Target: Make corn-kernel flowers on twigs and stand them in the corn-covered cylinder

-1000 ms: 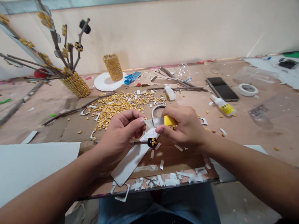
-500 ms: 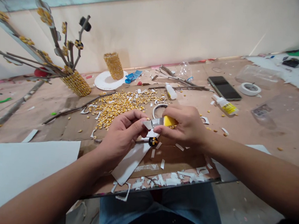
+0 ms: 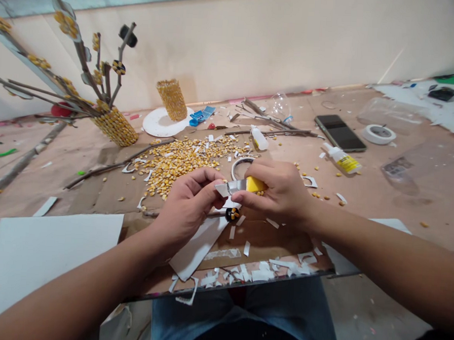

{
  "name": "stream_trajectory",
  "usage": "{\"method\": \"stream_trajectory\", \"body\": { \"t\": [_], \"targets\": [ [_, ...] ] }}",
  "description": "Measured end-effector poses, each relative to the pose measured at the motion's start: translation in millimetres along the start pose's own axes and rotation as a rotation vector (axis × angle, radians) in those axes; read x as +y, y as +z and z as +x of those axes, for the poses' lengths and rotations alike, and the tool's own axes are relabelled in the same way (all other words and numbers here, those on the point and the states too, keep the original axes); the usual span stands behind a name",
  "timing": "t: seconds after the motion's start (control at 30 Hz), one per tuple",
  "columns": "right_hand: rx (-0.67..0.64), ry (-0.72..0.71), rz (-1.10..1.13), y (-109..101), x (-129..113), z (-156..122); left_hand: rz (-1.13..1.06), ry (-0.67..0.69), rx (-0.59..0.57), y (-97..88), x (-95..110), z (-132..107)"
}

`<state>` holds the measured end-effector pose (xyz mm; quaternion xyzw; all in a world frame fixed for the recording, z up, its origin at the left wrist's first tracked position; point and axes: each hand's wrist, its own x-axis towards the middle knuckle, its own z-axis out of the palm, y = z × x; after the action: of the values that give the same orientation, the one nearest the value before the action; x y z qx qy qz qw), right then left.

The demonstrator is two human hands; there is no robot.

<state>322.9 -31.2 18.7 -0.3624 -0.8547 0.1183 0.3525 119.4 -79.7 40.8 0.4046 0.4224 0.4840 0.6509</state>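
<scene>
My right hand (image 3: 277, 188) grips a yellow utility knife (image 3: 255, 184) with its metal blade out, pointing left. The blade's tip reaches the fingertips of my left hand (image 3: 195, 199). My left fingers are pinched together on a small pale-yellow corn kernel (image 3: 225, 181), mostly hidden behind the fingers and blade. Just below my hands, a twig carries a black disc (image 3: 232, 214) with yellow kernels on it, beside a white card strip (image 3: 200, 247). Behind my left hand spreads a pile of loose corn kernels (image 3: 182, 160). A tape roll (image 3: 239, 166) lies partly behind my right hand.
At the back left stands a kernel-covered vase (image 3: 117, 127) of branches; a second kernel-covered cup (image 3: 172, 100) is on a white disc (image 3: 153, 123). Glue bottles (image 3: 345, 161) (image 3: 259, 138), a phone (image 3: 340, 133) and another tape roll (image 3: 379, 135) lie beyond. Paper scraps (image 3: 263, 272) litter the front edge.
The knife and my right hand have shifted very slightly left, the blade still at my left fingertips. Everything else looks the same.
</scene>
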Motion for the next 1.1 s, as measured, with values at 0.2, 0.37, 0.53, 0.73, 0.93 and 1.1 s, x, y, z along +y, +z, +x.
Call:
{"method": "stream_trajectory", "body": {
  "t": [0.2,0.37,0.53,0.73,0.93,1.1],
  "targets": [
    [0.029,-0.023,0.010,0.7,2.3,0.0,-0.049,-0.008,0.000,0.6,-0.8,0.0],
    [0.034,-0.031,0.023,0.7,1.4,0.5,-0.046,0.000,-0.018,-2.2,-2.5,0.8],
    [0.007,-0.025,0.053,0.7,1.6,0.5,-0.061,0.009,-0.034,-3.1,-4.3,1.3],
    [-0.003,-0.012,0.069,1.2,2.8,-0.2,-0.086,0.001,-0.031,-3.1,-4.9,2.2],
    [-0.067,-0.002,0.123,0.0,1.4,3.0,-0.056,-0.019,-0.033,-1.8,-2.4,0.4],
    [-0.142,0.002,0.187,-3.3,-5.6,5.2,-0.127,-0.050,-0.130,-1.4,2.4,-3.2]
  ]
}}
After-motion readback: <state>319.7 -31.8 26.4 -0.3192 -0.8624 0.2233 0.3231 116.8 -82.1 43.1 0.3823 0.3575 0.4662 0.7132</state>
